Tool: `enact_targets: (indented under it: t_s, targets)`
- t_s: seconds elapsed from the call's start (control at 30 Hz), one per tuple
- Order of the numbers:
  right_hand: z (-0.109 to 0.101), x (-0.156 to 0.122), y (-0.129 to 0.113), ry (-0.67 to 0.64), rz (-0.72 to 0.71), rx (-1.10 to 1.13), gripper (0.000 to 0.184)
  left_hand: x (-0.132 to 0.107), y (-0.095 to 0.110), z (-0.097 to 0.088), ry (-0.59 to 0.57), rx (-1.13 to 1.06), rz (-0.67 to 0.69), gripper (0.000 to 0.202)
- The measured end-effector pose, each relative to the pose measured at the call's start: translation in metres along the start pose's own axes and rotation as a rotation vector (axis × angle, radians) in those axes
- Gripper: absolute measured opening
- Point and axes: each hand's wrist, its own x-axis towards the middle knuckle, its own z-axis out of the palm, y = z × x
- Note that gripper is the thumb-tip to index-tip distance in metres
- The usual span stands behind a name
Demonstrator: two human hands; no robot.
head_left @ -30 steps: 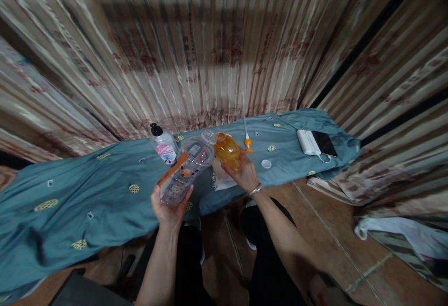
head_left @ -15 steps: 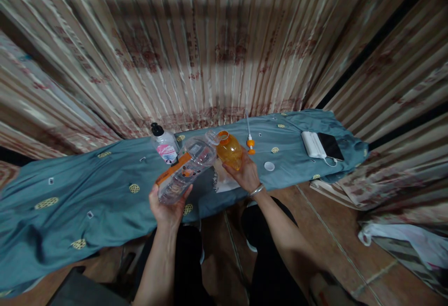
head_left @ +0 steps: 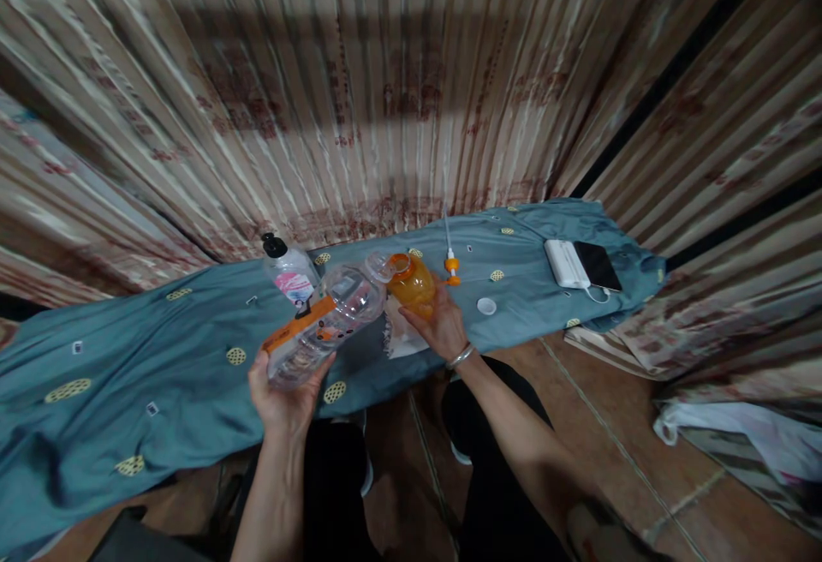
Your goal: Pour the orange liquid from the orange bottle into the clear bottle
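My left hand (head_left: 288, 391) is closed round the base of a large clear plastic bottle (head_left: 350, 296) with an orange and white label. The bottle leans to the right, its open neck at the mouth of a small orange bottle (head_left: 411, 286). Whether the two rims touch I cannot tell. Around the orange bottle's body my right hand (head_left: 443, 322) is closed, tipping its mouth to the left. An orange and white spray pump (head_left: 452, 271) with a thin tube lies beyond that hand. A white round cap (head_left: 486, 306) is to its right.
A clear bottle with a black pump top (head_left: 288, 266) stands at the left on the teal patterned cloth (head_left: 193, 356). Behind the hands lies a pale cloth or packet (head_left: 402, 335). At the right are a white power bank (head_left: 565, 264) and a black phone (head_left: 597, 266). Curtains (head_left: 411, 116) hang behind.
Both hands and the two bottles have shifted a little left in view. The large bottle's base is slightly lower, and the orange bottle is tipped further to the left.
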Motion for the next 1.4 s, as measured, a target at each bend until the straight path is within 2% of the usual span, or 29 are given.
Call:
enact_targets:
  t_s: [0.27, 0.47, 0.8, 1.07, 1.4]
  targets:
    - [-0.005, -0.001, 0.001, -0.06, -0.031, 0.015, 0.088, -0.009, 0.014, -0.003, 0.037, 0.081, -0.037, 0.041]
    - [-0.008, 0.0, -0.001, -0.091, -0.038, 0.033, 0.09, -0.013, 0.017, -0.006, 0.058, 0.115, -0.045, 0.037]
    - [-0.008, 0.004, 0.001, -0.058, -0.055, 0.017, 0.089, -0.018, 0.02, -0.004, 0.035, 0.119, -0.046, 0.057]
    - [-0.009, 0.006, 0.005, -0.023, -0.082, 0.02, 0.082, -0.025, 0.026, -0.002, 0.016, 0.067, -0.099, 0.042]
    - [-0.026, 0.013, -0.006, -0.128, 0.045, 0.07, 0.078, -0.03, 0.028, 0.0, -0.036, 0.071, -0.105, 0.053]
